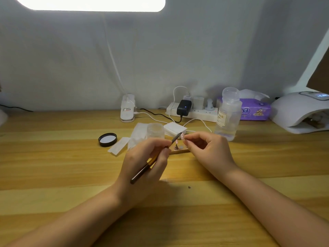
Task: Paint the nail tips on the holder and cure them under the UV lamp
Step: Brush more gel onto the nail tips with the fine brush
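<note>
My left hand grips a thin nail brush like a pen, its bristle end pointing up and right. The brush tip touches a small pale pink nail tip that my right hand pinches between thumb and fingers. Below them a small wooden holder lies on the table with a nail tip standing on it. An open clear jar stands just behind my left hand. The white UV lamp sits at the far right.
A black jar lid and white wipes lie left of the jar. A clear liquid bottle, a purple tissue pack, a power strip with cables and a white pad stack sit behind.
</note>
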Demonstrator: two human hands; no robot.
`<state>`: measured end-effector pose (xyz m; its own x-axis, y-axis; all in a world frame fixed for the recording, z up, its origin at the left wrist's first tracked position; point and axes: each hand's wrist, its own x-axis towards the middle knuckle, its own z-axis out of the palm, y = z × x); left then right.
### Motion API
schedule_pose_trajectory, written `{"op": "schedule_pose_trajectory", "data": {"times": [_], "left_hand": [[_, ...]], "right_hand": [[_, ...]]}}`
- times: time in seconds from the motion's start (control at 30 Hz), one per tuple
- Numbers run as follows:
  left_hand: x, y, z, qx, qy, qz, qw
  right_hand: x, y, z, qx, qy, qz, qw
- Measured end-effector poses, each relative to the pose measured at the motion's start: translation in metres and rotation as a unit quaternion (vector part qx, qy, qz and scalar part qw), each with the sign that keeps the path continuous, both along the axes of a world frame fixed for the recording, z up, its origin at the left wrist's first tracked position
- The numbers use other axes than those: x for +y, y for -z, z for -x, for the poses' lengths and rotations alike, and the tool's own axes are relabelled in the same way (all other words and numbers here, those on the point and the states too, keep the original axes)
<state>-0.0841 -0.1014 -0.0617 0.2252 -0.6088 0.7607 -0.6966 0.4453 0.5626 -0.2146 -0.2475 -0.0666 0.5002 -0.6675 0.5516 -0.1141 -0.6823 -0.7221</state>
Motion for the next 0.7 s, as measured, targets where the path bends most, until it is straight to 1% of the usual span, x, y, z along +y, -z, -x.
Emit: {"op": "schedule_pose_trajectory", "data": {"times": [0.3, 0.47, 0.63, 0.7], "left_hand": [[0.0002, 0.0037, -0.0009, 0.021, -0.004, -0.021, 1.000], [-0.0002, 0.0034, -0.0033, 0.006, 0.015, -0.023, 1.000], [0.0019, 0.0058, -0.0049, 0.044, 0.017, -0.021, 0.999], [0.0009, 0.0063, -0.0056, 0.042, 0.014, -0.012, 0.999]], "right_hand": [[0.0032, 0.0014, -0.0015, -0.010, -0.012, 0.021, 1.000], [0.0020, 0.0023, -0.0020, -0.004, -0.006, 0.019, 1.000], [0.0014, 0.0024, -0.0016, -0.008, -0.010, 0.017, 1.000], [0.0015, 0.0024, -0.0015, -0.008, -0.010, 0.019, 1.000]]}}
